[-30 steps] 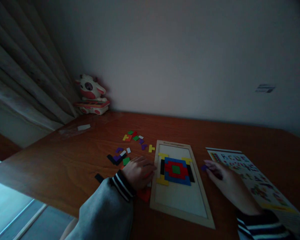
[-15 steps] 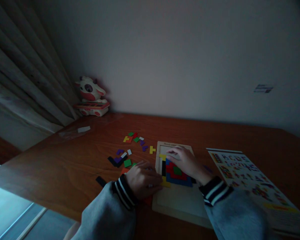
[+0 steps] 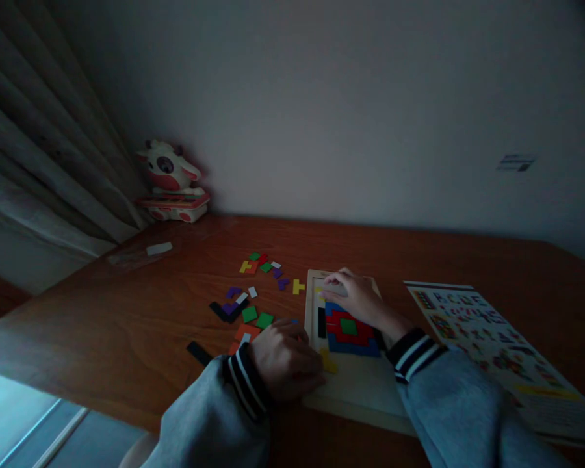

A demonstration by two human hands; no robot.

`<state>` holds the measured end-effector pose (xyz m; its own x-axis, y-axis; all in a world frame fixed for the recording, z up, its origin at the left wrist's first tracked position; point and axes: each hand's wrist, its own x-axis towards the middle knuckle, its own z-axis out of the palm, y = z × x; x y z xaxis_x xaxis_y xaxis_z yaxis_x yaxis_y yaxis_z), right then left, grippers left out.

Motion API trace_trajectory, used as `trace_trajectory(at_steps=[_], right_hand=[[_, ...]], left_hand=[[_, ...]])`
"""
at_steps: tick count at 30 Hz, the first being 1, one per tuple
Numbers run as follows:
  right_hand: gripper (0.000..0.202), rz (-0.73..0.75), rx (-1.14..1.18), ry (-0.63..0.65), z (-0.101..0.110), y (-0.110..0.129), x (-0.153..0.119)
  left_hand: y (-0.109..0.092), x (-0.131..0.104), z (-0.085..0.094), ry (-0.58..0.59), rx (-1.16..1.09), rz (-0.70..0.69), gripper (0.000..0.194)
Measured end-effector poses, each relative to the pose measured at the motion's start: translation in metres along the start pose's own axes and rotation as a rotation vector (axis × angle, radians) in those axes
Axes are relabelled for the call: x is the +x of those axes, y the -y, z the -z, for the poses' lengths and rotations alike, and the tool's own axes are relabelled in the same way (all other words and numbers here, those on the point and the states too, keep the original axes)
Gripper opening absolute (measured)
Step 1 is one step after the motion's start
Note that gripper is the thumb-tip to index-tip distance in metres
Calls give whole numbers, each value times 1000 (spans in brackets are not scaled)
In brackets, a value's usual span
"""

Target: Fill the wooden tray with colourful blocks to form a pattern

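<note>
A pale wooden puzzle tray (image 3: 355, 416) lies in front of me. In it, blue pieces (image 3: 353, 345) frame red pieces (image 3: 338, 331) around a green square (image 3: 348, 326); a black bar (image 3: 322, 323) stands along their left side. My left hand (image 3: 290, 361) is curled over the tray's lower left edge, its fingertips on a yellow piece (image 3: 328, 361). At the tray's upper part, my right hand (image 3: 355, 298) has bent fingers by another yellow piece (image 3: 320, 294), which they partly cover. Its fingertips seem to grip that piece.
Loose coloured pieces (image 3: 249, 314) lie left of the tray, with a yellow T-shaped piece (image 3: 298, 286) close to its edge. A printed pattern sheet (image 3: 497, 351) lies on the right. A cow-shaped toy (image 3: 173, 185) sits at the table's back left, near a curtain (image 3: 43, 143).
My left hand has drawn the lower yellow piece slightly toward me, away from the blue pieces. The upper yellow piece has shifted a little away from me with my right hand. The view has tilted slightly.
</note>
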<state>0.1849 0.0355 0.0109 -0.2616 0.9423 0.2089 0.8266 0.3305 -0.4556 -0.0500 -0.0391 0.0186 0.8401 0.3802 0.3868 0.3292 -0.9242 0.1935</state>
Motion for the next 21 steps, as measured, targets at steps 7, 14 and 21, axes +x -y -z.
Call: trace_trajectory(at_steps=[7, 14, 21], right_hand=[[64, 135, -56, 203, 13, 29, -33], [58, 58, -13, 245, 12, 35, -28], [62, 79, 63, 207, 6, 33, -25]], left_hand=[[-1, -1, -3, -43, -17, -27, 19], [-4, 1, 1, -53, -13, -11, 22], [-3, 2, 1, -35, -1, -22, 22]])
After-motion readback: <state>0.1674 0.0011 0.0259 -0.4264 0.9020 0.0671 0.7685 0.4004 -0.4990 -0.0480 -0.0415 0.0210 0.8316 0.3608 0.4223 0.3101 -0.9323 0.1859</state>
